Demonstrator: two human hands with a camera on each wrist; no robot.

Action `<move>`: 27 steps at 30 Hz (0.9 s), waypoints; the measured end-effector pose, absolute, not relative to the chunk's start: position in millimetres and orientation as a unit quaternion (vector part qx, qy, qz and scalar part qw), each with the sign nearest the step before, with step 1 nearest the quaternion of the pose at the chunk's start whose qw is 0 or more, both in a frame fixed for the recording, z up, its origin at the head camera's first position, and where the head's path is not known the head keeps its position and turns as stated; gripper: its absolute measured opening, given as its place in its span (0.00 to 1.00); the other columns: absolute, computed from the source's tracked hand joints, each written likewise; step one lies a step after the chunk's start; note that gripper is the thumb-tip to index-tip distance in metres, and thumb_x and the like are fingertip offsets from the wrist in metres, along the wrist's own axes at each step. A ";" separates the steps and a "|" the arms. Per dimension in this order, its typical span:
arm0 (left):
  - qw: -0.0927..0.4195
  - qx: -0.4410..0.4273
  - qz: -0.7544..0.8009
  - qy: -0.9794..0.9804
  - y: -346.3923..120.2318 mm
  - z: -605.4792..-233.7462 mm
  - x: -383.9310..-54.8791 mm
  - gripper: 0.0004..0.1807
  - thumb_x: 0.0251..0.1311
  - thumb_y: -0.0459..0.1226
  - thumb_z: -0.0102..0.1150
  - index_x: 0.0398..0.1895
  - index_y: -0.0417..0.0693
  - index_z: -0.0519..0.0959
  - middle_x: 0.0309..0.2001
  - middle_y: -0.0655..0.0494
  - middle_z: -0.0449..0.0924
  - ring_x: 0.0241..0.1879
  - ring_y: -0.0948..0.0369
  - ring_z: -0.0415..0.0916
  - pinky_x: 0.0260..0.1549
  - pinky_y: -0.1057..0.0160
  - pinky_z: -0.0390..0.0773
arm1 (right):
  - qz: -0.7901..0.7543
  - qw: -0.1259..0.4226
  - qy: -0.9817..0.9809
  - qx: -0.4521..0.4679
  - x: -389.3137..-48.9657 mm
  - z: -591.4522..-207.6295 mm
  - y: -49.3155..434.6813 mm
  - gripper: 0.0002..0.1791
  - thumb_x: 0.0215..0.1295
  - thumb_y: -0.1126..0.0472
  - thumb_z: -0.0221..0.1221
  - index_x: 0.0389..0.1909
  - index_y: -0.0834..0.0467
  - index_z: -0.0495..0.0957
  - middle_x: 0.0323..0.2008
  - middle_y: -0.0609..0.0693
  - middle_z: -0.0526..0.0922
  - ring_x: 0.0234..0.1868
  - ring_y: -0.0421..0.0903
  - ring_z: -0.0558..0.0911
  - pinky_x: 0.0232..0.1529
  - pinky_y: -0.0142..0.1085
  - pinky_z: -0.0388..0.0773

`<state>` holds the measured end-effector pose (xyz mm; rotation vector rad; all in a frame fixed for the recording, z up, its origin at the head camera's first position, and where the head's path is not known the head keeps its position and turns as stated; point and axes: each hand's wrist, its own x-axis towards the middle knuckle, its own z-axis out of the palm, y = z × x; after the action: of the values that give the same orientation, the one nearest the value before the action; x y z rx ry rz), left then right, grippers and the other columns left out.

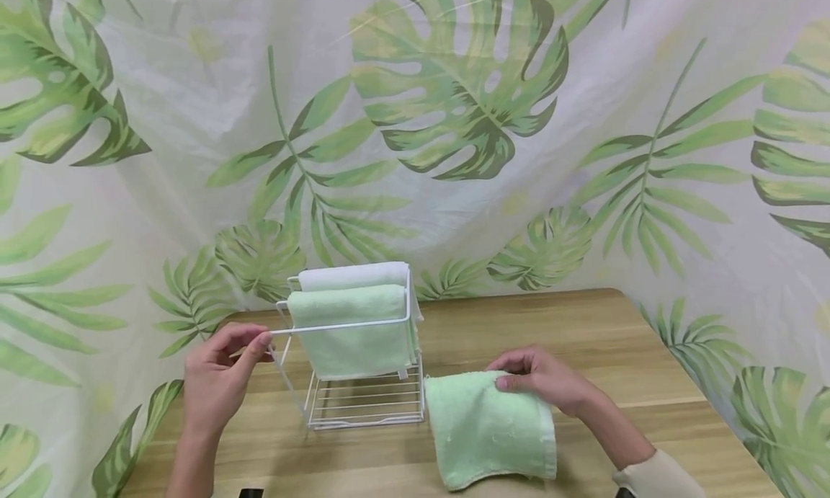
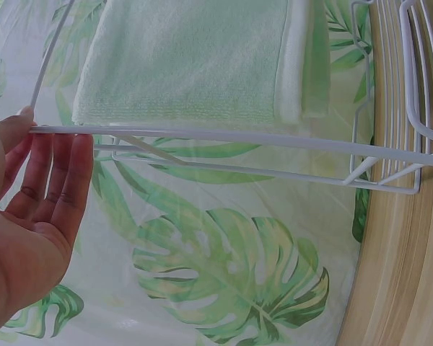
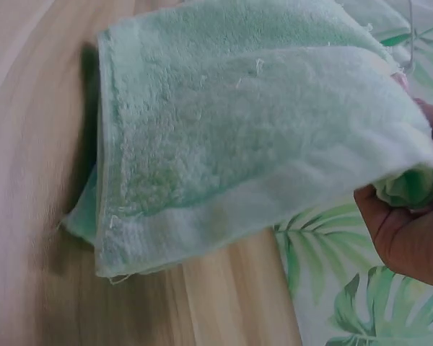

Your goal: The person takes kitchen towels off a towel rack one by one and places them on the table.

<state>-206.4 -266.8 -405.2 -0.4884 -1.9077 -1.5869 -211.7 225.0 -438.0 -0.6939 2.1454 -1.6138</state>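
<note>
Head view: at lower left the upright left hand (image 1: 219, 375) pinches the white rack (image 1: 366, 421) by one corner, while at lower right the slanted right hand (image 1: 541, 377) pinches a green towel (image 1: 489, 433).

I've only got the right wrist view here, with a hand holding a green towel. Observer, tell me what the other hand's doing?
Observer: The left hand pinches the near left corner of the white wire rack.
Operator: Anything hanging on it?
Observer: Yes, a white towel at the back and a green towel in front of that.
Operator: And which side of it is the one I see?
Observer: In the head view, the held towel is just to the right of the rack; whether its edge touches the wire, I can't tell.
</note>
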 end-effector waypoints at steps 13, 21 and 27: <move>0.299 -0.194 -0.606 -0.711 -267.2 -407.4 -206.6 0.05 0.63 0.13 0.62 0.41 0.20 0.81 0.34 0.65 0.88 0.32 0.68 0.89 0.32 0.71 0.91 | -0.527 0.119 0.816 -0.205 -246.6 -464.9 223.2 0.12 0.76 0.60 0.66 0.53 0.61 0.87 0.52 0.59 0.90 0.50 0.39 0.86 0.51 0.28 0.85; 0.301 -0.198 -0.608 -0.707 -266.4 -407.0 -205.9 0.05 0.63 0.13 0.62 0.41 0.20 0.81 0.34 0.64 0.88 0.32 0.67 0.89 0.32 0.70 0.92 | -0.494 0.075 0.841 -0.208 -269.8 -485.1 217.3 0.10 0.76 0.60 0.66 0.52 0.60 0.89 0.50 0.57 0.92 0.49 0.38 0.87 0.50 0.26 0.84; 0.303 -0.198 -0.603 -0.711 -267.1 -407.6 -205.9 0.05 0.63 0.13 0.61 0.41 0.20 0.81 0.35 0.65 0.88 0.32 0.68 0.89 0.32 0.71 0.91 | -0.488 0.052 0.841 -0.226 -284.1 -499.9 213.3 0.09 0.75 0.62 0.67 0.51 0.60 0.89 0.49 0.57 0.92 0.48 0.37 0.87 0.49 0.26 0.85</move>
<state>-205.9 -267.1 -407.6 -0.5242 -1.8842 -1.5973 -284.1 213.3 -499.9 -0.6874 2.5587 -1.4843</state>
